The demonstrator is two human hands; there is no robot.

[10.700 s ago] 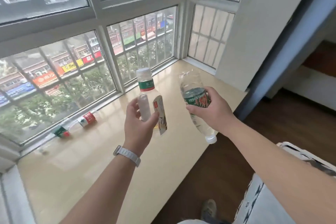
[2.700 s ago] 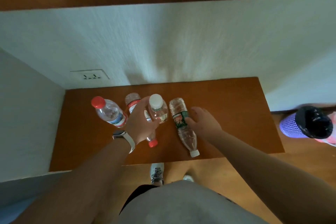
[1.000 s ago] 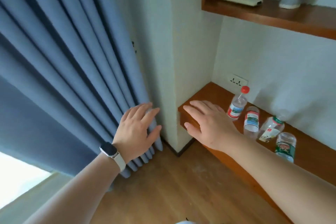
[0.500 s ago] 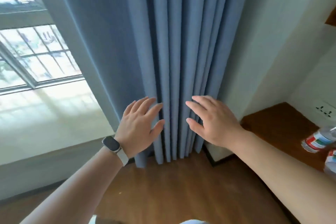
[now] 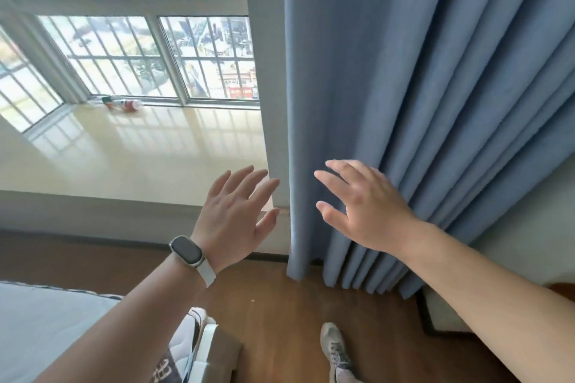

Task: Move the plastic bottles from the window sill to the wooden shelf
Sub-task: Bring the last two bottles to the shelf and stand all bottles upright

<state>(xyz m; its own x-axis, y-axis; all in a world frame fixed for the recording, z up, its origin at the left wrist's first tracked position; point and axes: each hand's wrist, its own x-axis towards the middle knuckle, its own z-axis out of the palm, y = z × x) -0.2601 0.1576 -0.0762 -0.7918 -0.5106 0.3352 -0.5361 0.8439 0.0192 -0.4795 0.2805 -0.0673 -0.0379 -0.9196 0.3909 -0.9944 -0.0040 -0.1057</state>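
Daylight through a barred window (image 5: 149, 50) falls on the pale, glossy window sill (image 5: 140, 152), which runs from the left edge of the view to a blue curtain (image 5: 420, 87) hanging in folds down to the wooden floor (image 5: 280, 320). At the far back corner of the sill, right against the window frame, two plastic bottles (image 5: 123, 102) lie on their sides, touching or nearly touching; red and green on their labels can be made out, but no finer detail at that range. They are well apart from both hands.

Both arms reach forward over the floor, palms down. The left hand (image 5: 233, 218) is spread in front of the sill's near edge, its fingers (image 5: 245, 180) open and holding nothing; a dark smartwatch on a white band (image 5: 189, 253) sits on that wrist. The right hand (image 5: 364, 208) is level with it, in front of the curtain's folds, fingers also spread and empty; whether they touch the cloth cannot be told.

Low in the view are a grey shoe (image 5: 336, 348) on the floor and, at the bottom left corner, the edge of a light grey bed (image 5: 46, 326).
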